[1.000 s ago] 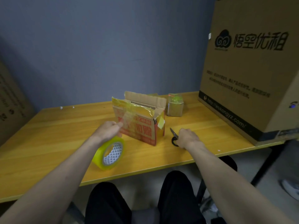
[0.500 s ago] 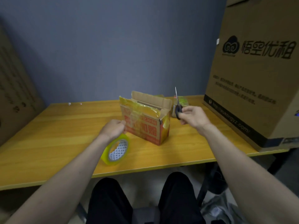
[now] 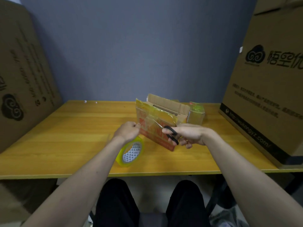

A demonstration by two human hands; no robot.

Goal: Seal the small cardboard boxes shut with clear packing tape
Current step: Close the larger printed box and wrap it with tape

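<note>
Left hand: the left hand (image 3: 129, 132) is curled tight and seems to pinch the loose end of the clear tape, just at 9 o'clock of the box. I think it pulls the strip tight so it can be cut clean.

Right hand: the right hand (image 3: 188, 134) has its fingers and thumb through the black loops of the scissors (image 3: 168, 132). The thin blades point toward 10 o'clock, at the strip between the two hands. I cannot tell how wide the blades are.

Tape roll: the tape roll (image 3: 130, 152) stands on its edge on the desk (image 3: 65, 136), right under the left wrist, at 7 o'clock of the box. It looks close so the strip stays short.

Small box: the small box (image 3: 157, 122) sits in the middle of the desk, touching both hands at its front. Its back flap stands up, so the top is not shut yet.

Second small box: another little box (image 3: 196, 113) waits just beside it at 2 o'clock.

Big boxes: one large carton (image 3: 268, 79) stands at 3 o'clock on the desk, and one big carton (image 3: 21, 76) leans at 9 o'clock.

Next step: I think a snip comes next, with care to keep fingers away.
</note>
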